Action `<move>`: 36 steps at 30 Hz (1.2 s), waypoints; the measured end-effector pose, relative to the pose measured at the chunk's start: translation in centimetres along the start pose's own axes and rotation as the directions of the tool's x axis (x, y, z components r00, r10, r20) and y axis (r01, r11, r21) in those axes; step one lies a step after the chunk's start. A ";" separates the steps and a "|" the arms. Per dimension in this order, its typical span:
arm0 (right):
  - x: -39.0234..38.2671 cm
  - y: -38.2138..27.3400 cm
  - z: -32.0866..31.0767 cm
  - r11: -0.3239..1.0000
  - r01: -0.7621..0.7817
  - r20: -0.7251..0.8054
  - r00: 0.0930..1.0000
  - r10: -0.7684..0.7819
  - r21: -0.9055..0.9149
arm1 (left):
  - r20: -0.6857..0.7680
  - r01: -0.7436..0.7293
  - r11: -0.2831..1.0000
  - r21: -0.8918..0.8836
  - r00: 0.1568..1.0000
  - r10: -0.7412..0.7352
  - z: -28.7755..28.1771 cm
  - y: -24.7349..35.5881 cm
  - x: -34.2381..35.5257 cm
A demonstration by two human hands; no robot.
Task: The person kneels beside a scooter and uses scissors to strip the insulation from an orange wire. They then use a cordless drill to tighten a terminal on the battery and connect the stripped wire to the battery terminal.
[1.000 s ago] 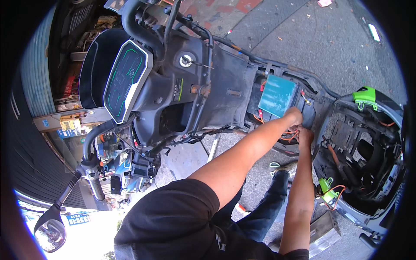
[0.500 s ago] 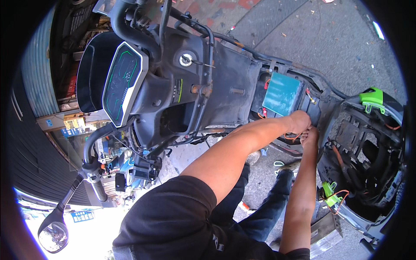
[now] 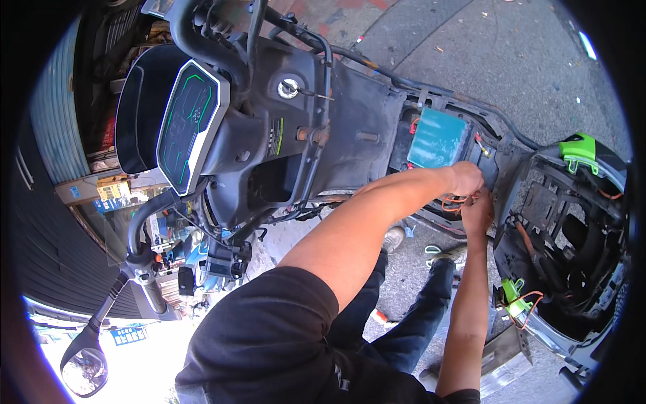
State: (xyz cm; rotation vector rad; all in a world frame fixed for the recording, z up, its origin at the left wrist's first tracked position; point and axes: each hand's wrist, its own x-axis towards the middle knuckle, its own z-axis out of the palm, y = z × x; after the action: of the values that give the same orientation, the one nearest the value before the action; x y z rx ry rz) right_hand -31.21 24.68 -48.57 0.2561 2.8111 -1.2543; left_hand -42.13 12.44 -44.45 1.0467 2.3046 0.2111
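Note:
Both my hands meet over the near rear corner of the open floor compartment of an electric scooter, fingers closed and close together. Between them an orange wire (image 3: 451, 202) loops out. My left hand (image 3: 467, 179) is pinched on the wire; its fingertips are partly hidden. Just below it, my right hand (image 3: 477, 211) is closed on the wire too, its knuckles hiding the exact grip. A teal block-shaped battery (image 3: 439, 139) sits in the compartment beside my left hand. Red-covered terminal leads (image 3: 480, 143) show at the battery's rear side.
To the left stand the scooter's dashboard (image 3: 193, 128), handlebar and a key in the ignition (image 3: 289, 88). On the right is the opened rear frame (image 3: 558, 236) with bright green trim (image 3: 580, 152). A wooden box (image 3: 506, 360) rests on the ground near my right forearm.
My right hand has turned and shifted slightly up and left, its fingers now more covered. My left hand has moved up a little. The orange wire loop stays between them.

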 end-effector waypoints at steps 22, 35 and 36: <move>0.8 5.7 4.1 -0.307 -0.773 0.811 0.419 0.409 0.555 | 0.037 -0.514 0.796 0.320 0.846 0.532 0.4 -1.0 -0.3; -0.1 4.3 3.6 0.272 -0.716 0.599 0.691 0.405 0.642 | 0.624 0.838 0.156 -0.523 0.501 -0.600 1.8 0.4 2.9; -0.1 4.3 3.7 0.320 -0.704 0.564 0.705 0.431 0.634 | 0.670 0.846 0.103 -0.523 0.482 -0.565 2.8 0.0 3.2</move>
State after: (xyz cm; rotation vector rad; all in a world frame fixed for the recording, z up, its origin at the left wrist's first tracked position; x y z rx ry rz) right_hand -30.40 24.73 -54.16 0.9243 1.3697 -2.0249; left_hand -42.19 14.48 -48.14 -0.6094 1.7361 0.5961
